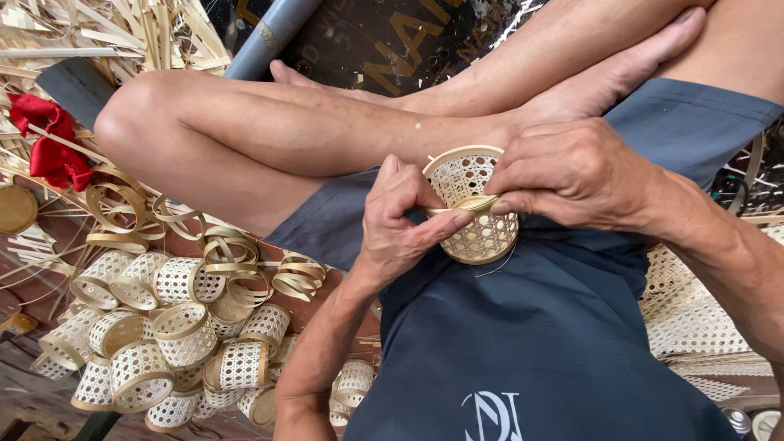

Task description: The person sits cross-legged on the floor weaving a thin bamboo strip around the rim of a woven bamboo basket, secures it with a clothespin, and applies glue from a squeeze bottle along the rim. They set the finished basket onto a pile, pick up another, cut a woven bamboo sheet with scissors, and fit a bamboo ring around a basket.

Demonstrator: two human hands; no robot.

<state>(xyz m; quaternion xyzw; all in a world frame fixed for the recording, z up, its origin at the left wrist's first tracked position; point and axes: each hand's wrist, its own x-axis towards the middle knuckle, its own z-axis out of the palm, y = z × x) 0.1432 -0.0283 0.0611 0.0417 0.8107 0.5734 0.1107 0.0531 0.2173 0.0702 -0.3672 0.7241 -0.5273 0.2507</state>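
A small round basket of open-weave cane [482, 237] rests on my lap against my dark blue shirt. My left hand [398, 220] comes in from the lower left and pinches a thin bamboo strip [474, 202] that crosses the basket's side. From the right, my right hand [572, 173] holds the basket near its pale rim [461, 153], with its fingertips on the same strip. My bare crossed legs lie just beyond the hands.
A heap of similar small woven cylinders [163, 343] lies at the lower left, with loose bamboo rings [237, 261] above it. A red cloth [49, 143], bamboo strips [122, 33] and a grey pipe [269, 37] are farther off. Woven cane sheet [694, 318] lies at the right.
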